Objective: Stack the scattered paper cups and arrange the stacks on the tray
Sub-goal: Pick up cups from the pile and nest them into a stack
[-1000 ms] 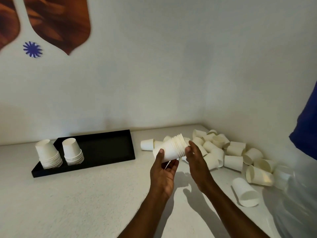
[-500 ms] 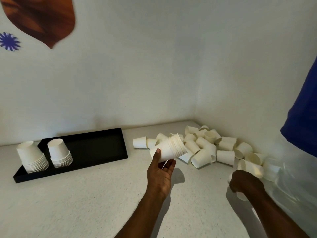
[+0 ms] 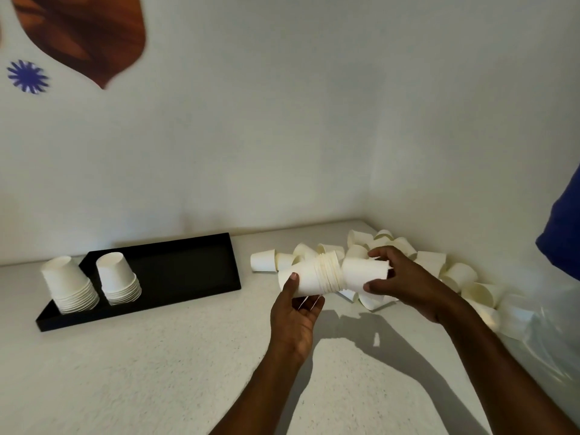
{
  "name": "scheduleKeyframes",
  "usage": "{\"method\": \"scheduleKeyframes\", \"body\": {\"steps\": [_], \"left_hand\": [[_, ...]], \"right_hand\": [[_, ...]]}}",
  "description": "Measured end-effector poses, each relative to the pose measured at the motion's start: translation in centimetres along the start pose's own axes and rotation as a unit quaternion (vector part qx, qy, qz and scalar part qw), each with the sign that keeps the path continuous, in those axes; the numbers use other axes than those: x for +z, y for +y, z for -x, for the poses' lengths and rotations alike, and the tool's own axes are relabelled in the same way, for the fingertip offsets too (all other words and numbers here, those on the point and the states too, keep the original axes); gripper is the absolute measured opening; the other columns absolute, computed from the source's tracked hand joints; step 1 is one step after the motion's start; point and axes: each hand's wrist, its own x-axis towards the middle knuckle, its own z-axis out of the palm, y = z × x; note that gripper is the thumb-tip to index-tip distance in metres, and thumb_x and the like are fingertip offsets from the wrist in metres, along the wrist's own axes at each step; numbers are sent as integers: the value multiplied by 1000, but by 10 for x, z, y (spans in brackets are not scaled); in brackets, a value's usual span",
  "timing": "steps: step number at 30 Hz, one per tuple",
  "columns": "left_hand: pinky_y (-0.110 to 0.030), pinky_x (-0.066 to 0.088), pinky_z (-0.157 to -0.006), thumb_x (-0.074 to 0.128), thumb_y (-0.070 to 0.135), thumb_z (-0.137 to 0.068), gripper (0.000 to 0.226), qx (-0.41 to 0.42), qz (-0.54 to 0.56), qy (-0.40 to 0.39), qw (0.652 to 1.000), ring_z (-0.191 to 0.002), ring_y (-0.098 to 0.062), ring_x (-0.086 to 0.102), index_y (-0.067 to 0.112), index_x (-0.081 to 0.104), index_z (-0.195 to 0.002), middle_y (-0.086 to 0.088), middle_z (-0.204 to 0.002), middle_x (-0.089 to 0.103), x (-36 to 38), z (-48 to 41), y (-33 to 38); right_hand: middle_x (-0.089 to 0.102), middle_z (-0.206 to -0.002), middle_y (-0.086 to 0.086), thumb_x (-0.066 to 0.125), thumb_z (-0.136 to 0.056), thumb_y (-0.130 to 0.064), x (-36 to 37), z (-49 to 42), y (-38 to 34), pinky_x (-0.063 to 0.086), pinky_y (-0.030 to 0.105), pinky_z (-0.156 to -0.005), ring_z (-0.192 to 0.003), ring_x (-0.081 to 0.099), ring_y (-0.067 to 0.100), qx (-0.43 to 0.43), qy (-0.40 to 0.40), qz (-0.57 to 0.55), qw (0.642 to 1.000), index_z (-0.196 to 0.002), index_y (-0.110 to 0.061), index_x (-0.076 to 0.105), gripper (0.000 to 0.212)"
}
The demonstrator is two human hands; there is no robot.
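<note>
You face a plain room corner; white walls point(image 3: 314, 136) meet a speckled counter point(image 3: 131, 372); brown decal point(image 3: 84, 32) and blue sticker point(image 3: 27, 77) on one wall.

Matt white paper cups point(image 3: 452, 274), matt black tray point(image 3: 175, 271), speckled rough counter point(image 3: 125, 372)

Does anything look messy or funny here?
Yes. Loose cups lie tumbled on their sides in the right corner of the counter, unstacked. The two stacks on the black tray stand tidy, upside down. The left hand grips another stack sideways; the right hand holds one cup. Nothing looks torn or spilled.
</note>
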Motion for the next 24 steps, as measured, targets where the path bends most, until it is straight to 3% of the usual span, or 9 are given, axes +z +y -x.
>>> {"method": "scheduleKeyframes", "body": {"steps": [5, 8, 12, 14, 16, 18, 20, 24], "left_hand": [[-48, 55, -88, 71, 28, -73, 47, -2, -28, -7, 1000, -109, -37, 64, 18, 56, -116, -21, -121, 62, -1, 6, 0], [-49, 56, -88, 71, 27, -75, 48, 0, -8, -7, 1000, -107, -38, 66, 17, 54, -118, -23, -121, 62, 1, 7, -2], [-51, 55, -88, 70, 24, -77, 49, 8, 32, -1, 999, -104, -38, 67, 15, 53, -121, -24, -120, 63, 1, 6, 1], [-51, 55, -87, 70, 24, -76, 48, 9, 39, 5, 999, -102, -38, 68, 15, 53, -120, -23, -118, 63, -1, 5, 2], [-50, 56, -86, 70, 24, -77, 48, 8, 52, 9, 999, -101, -37, 68, 14, 53, -121, -23, -116, 64, -2, 5, 2], [-49, 56, -86, 68, 24, -81, 44, 10, 58, 12, 998, -103, -37, 68, 13, 53, -121, -23, -116, 64, -2, 5, 3], [-49, 55, -88, 67, 24, -83, 41, 9, 60, 14, 998, -104, -37, 67, 13, 53, -121, -23, -117, 64, -3, 4, 3], [-51, 52, -93, 66, 24, -85, 40, 4, 58, 21, 998, -107, -38, 65, 13, 53, -121, -23, -118, 63, -4, -1, 2]], "right_hand": [[55, -120, 1, 83, -64, -25, 23, -12, -7, 57, 41, -85, -107, 59, 20, -26, -38, -54, 997, -125, -30, 42, 74], [58, -124, -1, 82, -73, -24, 45, -14, -5, 56, 38, -88, -110, 60, 16, -45, -38, -109, 992, -127, -24, 43, 67], [55, -130, -7, 71, -77, -48, 65, -13, 4, 50, 39, -98, -118, 56, 11, -53, -25, -133, 989, -135, -25, 41, 69], [58, -126, -5, 60, -78, -60, 66, -15, 10, 47, 41, -101, -116, 56, 13, -41, 5, -162, 986, -126, -26, 49, 60], [66, -110, 3, 54, -88, -56, 60, -23, 22, 50, 44, -96, -105, 62, 20, 1, 103, -181, 978, -109, -23, 59, 40], [68, -98, 11, 51, -93, -51, 46, -36, 42, 51, 43, -89, -95, 64, 28, 97, 229, -77, 966, -102, -12, 63, 42], [66, -102, 21, 48, -92, -54, 32, -45, 68, 47, 37, -82, -96, 63, 35, 188, 287, 39, 938, -110, 4, 60, 62], [64, -111, 23, 39, -88, -68, 25, -62, 106, 45, 36, -82, -104, 60, 35, 259, 215, 122, 933, -116, 5, 59, 80]]}}
